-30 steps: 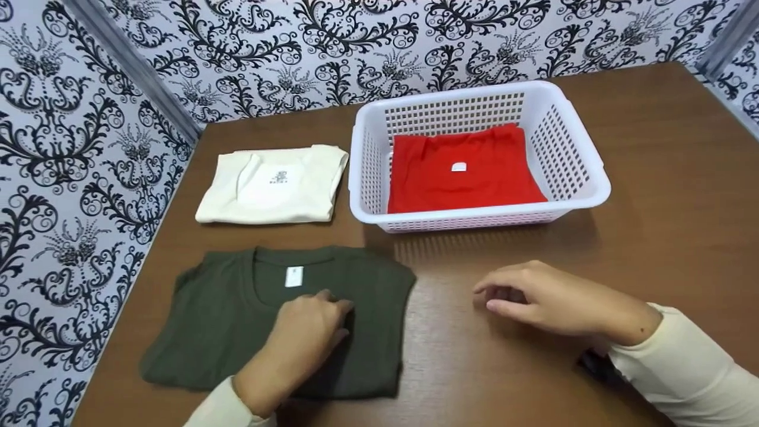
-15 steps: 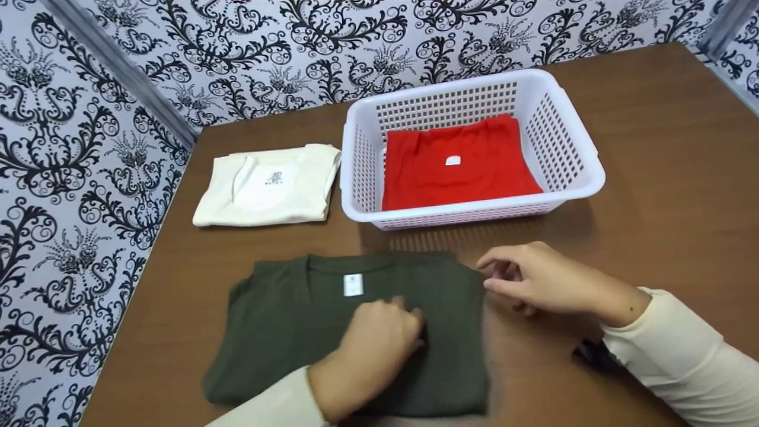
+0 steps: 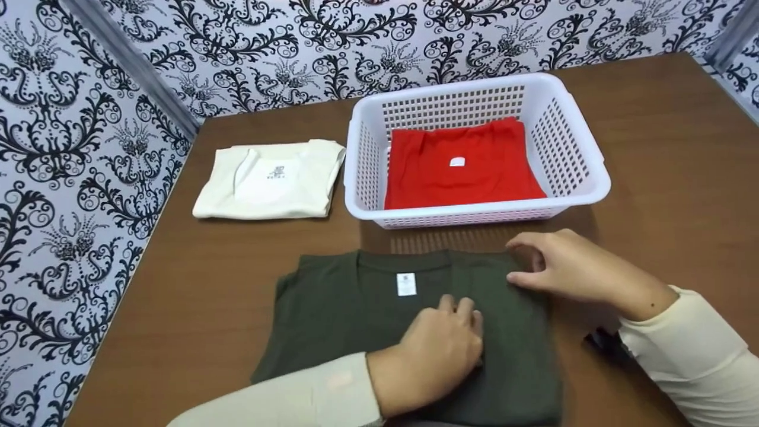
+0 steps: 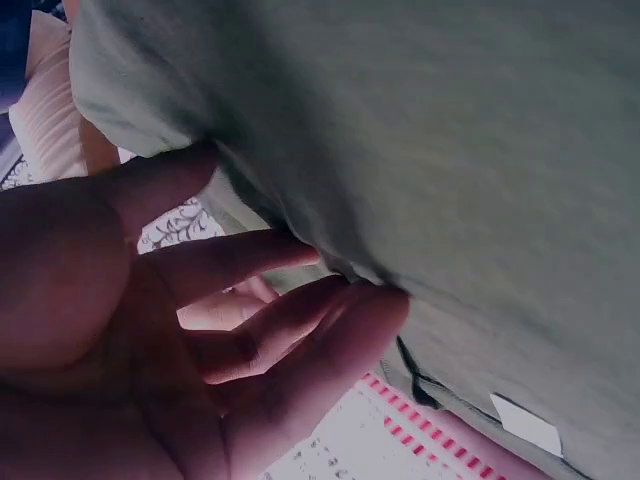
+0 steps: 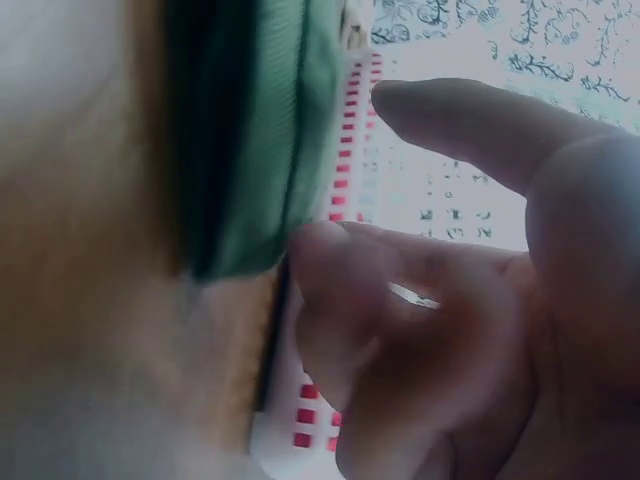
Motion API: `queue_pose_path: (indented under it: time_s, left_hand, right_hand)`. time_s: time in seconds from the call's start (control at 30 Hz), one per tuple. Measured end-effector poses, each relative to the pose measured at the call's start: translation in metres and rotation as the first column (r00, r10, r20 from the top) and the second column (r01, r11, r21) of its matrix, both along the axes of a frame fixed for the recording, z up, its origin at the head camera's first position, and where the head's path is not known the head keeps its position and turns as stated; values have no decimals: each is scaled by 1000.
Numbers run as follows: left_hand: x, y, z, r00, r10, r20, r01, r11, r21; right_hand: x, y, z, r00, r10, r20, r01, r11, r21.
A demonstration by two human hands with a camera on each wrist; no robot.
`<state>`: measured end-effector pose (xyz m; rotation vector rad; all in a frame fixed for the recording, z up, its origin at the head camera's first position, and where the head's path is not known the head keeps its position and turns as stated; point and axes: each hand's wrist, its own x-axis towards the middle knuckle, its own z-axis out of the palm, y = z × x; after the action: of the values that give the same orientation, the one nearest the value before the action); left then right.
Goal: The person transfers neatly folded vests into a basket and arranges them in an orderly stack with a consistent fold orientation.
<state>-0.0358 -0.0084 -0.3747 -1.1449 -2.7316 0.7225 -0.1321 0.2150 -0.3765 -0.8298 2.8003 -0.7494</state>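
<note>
A folded dark green T-shirt (image 3: pixel 332 314) with a white neck label (image 3: pixel 406 284) lies at the front of the table. My left hand (image 3: pixel 436 350) rests on its right half; in the left wrist view the fingertips (image 4: pixel 380 305) touch the fabric without gripping it. At the shirt's upper right corner is my right hand (image 3: pixel 569 267), thumb and fingers apart and loosely bent. The right wrist view shows its fingers (image 5: pixel 340 270) beside the green folded edge (image 5: pixel 265 150); whether they touch it is hard to tell.
A white plastic basket (image 3: pixel 474 212) stands behind the shirt with a folded red garment (image 3: pixel 462 172) inside. Left of it lies a folded cream garment (image 3: pixel 267 184). A patterned wall (image 3: pixel 391 47) borders the brown table (image 3: pixel 670 178). Something black (image 3: pixel 605 344) shows below the right wrist.
The green T-shirt has slid to the right across the table under my left hand. My right hand has shifted slightly up and right, and the shirt's right edge now lies by its fingers.
</note>
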Motion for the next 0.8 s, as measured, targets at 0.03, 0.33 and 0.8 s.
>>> queue_pose_path:
  time_s: [0.03, 0.33, 0.8]
  left_hand:
    - [-2, 3, 2, 999, -2, 38, 2, 1000, -9]
    - [-15, 29, 4, 982, -17, 187, 26, 999, -44]
    - [-47, 4, 9, 901, -156, 404, 70, 973, 220]
  right_hand:
    - [-1, 2, 1, 1000, -4, 3, 4, 1000, 9]
    - [-7, 14, 2, 1000, -19, 19, 16, 987, 158]
    - [-14, 30, 0, 996, -85, 17, 76, 951, 300]
